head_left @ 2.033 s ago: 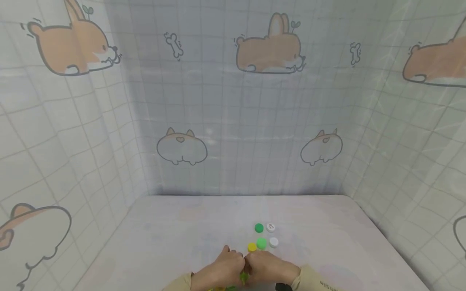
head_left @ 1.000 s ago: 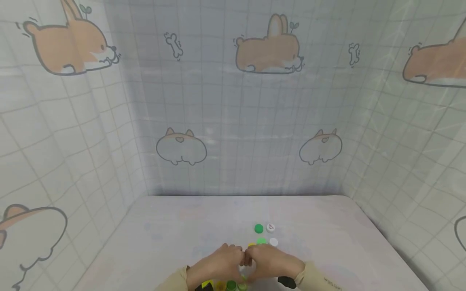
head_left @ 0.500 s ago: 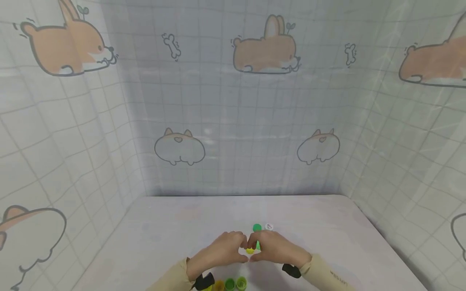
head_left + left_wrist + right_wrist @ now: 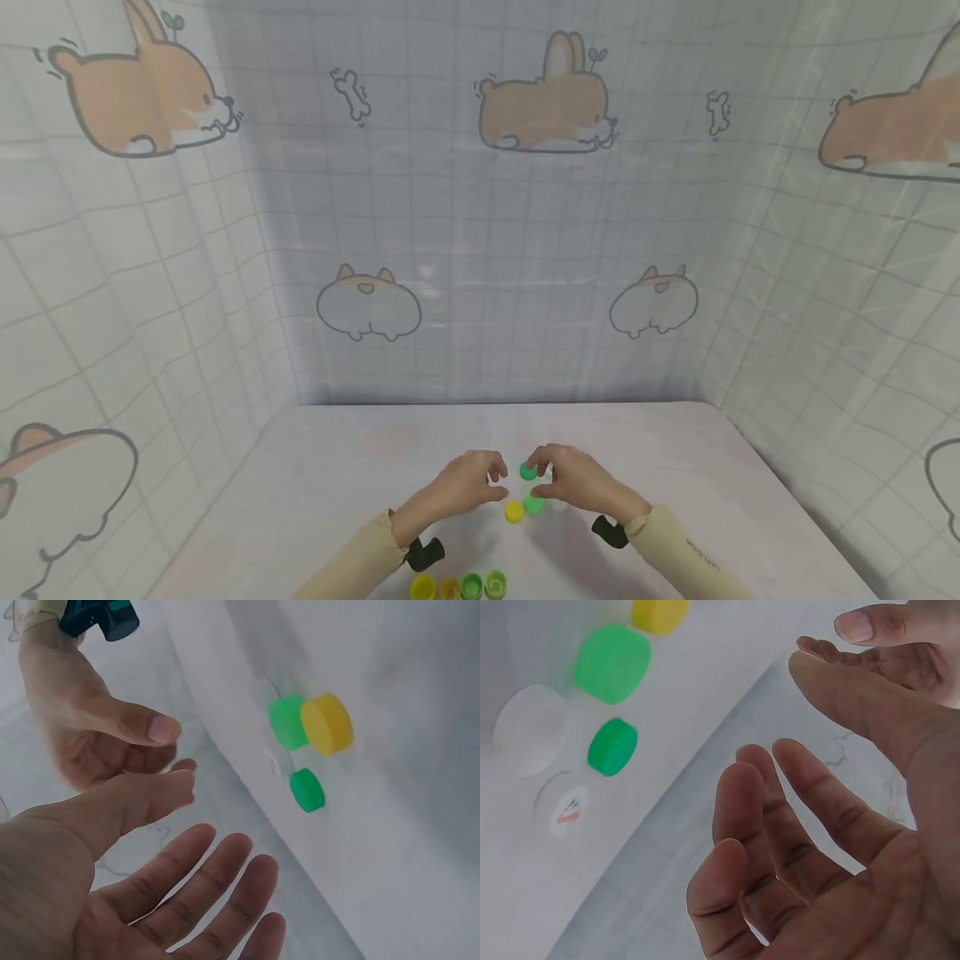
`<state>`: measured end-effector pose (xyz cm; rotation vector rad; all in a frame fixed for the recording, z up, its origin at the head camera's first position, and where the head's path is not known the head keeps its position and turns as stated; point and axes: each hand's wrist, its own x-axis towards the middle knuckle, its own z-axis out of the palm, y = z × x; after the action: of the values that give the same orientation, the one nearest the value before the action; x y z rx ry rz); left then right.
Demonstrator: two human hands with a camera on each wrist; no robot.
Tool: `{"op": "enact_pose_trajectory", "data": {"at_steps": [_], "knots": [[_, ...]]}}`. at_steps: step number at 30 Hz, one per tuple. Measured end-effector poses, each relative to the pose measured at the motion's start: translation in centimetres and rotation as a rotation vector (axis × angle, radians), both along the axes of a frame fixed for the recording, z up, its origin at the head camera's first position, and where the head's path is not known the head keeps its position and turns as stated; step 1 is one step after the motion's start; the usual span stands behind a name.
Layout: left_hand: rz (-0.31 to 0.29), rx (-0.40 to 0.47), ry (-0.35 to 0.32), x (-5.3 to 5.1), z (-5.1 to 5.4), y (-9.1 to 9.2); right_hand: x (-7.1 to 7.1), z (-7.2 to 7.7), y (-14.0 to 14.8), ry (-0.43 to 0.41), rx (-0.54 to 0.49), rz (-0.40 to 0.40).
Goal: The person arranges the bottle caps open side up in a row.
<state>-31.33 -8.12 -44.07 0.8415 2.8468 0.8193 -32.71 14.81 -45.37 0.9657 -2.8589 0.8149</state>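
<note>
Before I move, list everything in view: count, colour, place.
Yellow cap: one, yellow, nearest the person of the caps
Light green cap: one, light green, just right of the yellow one
Dark green cap: one, dark green, beyond the light green one
Plain white cap: one, white, right of the light green one
Marked white cap: one, white, right of the dark green one
Cups: four, yellow, amber, green, light green, in a row at the head view's bottom edge
Table: one, pale, under caps and cups
Backdrop: one, pale, grid and dog drawings, around the table
Wrist devices: two, black, one per wrist
Sleeves: two, beige, on the forearms
Left hand: one, left of the caps
Right hand: one, over the white caps
</note>
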Motion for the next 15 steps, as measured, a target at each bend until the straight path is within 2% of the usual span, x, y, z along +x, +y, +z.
{"op": "enact_pose_trajectory", "data": {"at_steps": [7,15], "knots": [[0.035,0.040,-0.052,-1.3,-0.9,0.1,-0.8,-0.7,0.4,0.008,0.002,-0.029],[0.030,0.049,-0.082,-2.2,-2.4,0.6,-1.2,-1.5,0.3,-0.033,0.016,-0.035]]}}
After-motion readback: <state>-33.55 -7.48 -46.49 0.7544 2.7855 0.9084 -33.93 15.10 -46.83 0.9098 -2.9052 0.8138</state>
